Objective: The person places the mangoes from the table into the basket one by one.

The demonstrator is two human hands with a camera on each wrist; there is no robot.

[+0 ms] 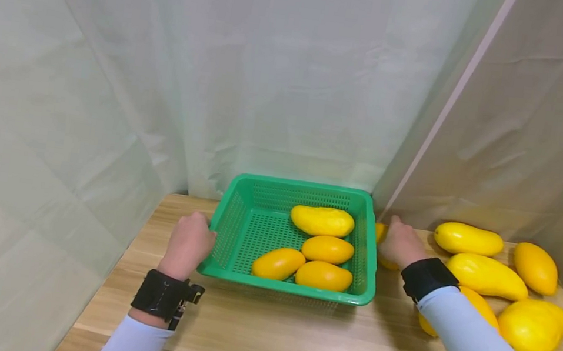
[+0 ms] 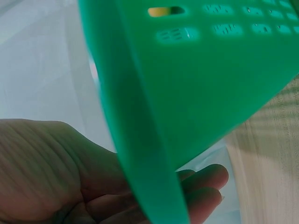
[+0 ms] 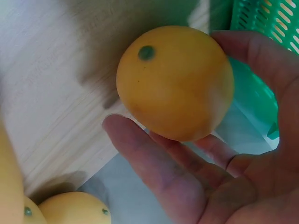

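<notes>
A green plastic basket (image 1: pixel 307 186) stands on the wooden table, with one bright yellow elongated fruit (image 1: pixel 322 221) and three orange-yellow mangoes (image 1: pixel 327 248) inside. My left hand (image 1: pixel 189 243) grips its left rim; in the left wrist view, the fingers (image 2: pixel 205 179) show past the rim's edge. Just right of the basket, my right hand (image 1: pixel 403 244) holds another mango (image 3: pixel 175 84), thumb on one side and fingers on the other. A green stem spot marks that mango's end. In the head view the hand hides most of it.
At the table's right lie several more yellow fruits, among them a long one (image 1: pixel 486 275), a pear-shaped one (image 1: pixel 531 328) and a mango (image 1: pixel 535 268). My right forearm passes over part of this group. Pale sheeting (image 1: pixel 299 83) hangs behind the table (image 1: pixel 260 339).
</notes>
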